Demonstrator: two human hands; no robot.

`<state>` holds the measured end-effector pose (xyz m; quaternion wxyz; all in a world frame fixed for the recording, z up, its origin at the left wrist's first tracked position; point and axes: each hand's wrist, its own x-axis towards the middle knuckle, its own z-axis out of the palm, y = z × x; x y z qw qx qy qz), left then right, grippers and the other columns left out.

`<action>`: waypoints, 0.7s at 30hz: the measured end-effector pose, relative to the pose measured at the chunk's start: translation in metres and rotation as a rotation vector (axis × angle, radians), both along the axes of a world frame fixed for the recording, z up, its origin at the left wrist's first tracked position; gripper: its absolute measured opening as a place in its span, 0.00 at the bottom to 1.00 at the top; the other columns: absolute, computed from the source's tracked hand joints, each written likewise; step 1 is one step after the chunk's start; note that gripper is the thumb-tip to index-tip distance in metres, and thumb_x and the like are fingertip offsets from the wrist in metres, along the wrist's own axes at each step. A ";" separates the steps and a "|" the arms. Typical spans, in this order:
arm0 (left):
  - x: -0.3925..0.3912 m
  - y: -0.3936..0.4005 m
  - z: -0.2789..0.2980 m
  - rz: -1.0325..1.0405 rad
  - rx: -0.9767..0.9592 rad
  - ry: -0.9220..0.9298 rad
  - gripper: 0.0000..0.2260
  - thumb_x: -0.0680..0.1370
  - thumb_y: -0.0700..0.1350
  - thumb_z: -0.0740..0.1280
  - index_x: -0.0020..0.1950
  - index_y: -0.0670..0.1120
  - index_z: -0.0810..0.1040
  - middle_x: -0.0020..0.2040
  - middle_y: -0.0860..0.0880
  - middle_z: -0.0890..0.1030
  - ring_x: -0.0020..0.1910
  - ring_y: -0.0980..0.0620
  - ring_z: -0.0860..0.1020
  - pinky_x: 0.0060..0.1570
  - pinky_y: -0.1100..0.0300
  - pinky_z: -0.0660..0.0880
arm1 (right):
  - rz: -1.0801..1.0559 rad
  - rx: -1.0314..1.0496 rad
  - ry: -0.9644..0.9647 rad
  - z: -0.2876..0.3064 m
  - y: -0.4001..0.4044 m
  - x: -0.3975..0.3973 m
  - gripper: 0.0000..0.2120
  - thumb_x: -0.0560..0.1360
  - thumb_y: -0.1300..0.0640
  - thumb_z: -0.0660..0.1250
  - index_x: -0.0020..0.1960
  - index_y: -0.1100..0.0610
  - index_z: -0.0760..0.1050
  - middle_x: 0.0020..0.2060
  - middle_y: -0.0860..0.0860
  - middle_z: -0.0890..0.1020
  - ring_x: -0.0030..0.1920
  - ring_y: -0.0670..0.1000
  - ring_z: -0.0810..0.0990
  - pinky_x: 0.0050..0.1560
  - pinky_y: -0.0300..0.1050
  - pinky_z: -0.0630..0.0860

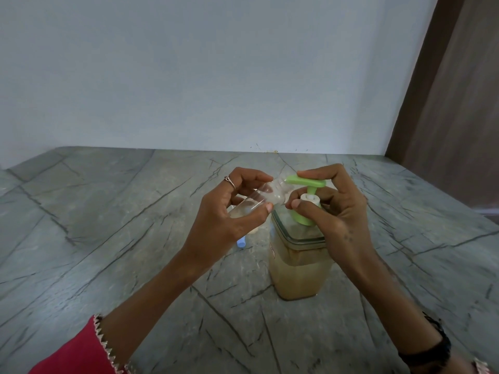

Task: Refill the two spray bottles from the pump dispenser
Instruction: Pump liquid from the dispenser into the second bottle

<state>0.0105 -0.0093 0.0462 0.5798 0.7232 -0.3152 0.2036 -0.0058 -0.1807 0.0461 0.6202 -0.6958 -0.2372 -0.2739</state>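
The pump dispenser (298, 261) stands on the grey stone counter (108, 238). Right hand (334, 209): fingers curl around its green pump head (305, 182). Left hand (229, 209): fingers grip the tilted clear spray bottle (259, 197), mouth at the nozzle. A blue cap (241, 242) lies beyond the left wrist.

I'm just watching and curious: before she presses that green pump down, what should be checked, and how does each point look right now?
1. Left hand grips the small clear spray bottle: ok.
2. Bottle mouth held at the green pump nozzle: looks ok, but whether the tip is truly inside cannot be told.
3. Right hand has a finger on top of the pump head: ok.
4. Pump dispenser stands upright on the stone counter: ok.
5. Dispenser holds enough tan liquid: ok.
6. Second spray bottle ready: cannot tell; only a blue piece shows behind the left hand.
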 end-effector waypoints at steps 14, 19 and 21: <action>0.000 -0.001 -0.001 0.007 0.031 -0.023 0.14 0.69 0.51 0.67 0.53 0.52 0.75 0.50 0.56 0.80 0.48 0.58 0.79 0.45 0.70 0.74 | 0.051 0.012 0.024 0.005 0.000 0.000 0.10 0.65 0.56 0.70 0.45 0.51 0.73 0.38 0.55 0.84 0.38 0.58 0.83 0.38 0.47 0.80; 0.000 0.000 0.000 0.003 0.017 -0.021 0.14 0.69 0.50 0.67 0.54 0.50 0.76 0.48 0.58 0.80 0.48 0.58 0.79 0.45 0.70 0.73 | 0.048 -0.023 -0.003 -0.001 -0.002 0.002 0.12 0.68 0.52 0.68 0.51 0.47 0.72 0.40 0.52 0.84 0.42 0.52 0.84 0.43 0.45 0.81; 0.000 0.000 -0.001 0.002 0.014 -0.021 0.14 0.69 0.50 0.67 0.54 0.50 0.76 0.48 0.57 0.81 0.48 0.57 0.80 0.45 0.70 0.73 | 0.047 -0.033 -0.027 -0.005 -0.003 0.003 0.12 0.69 0.52 0.68 0.51 0.43 0.72 0.42 0.52 0.84 0.45 0.52 0.84 0.46 0.44 0.80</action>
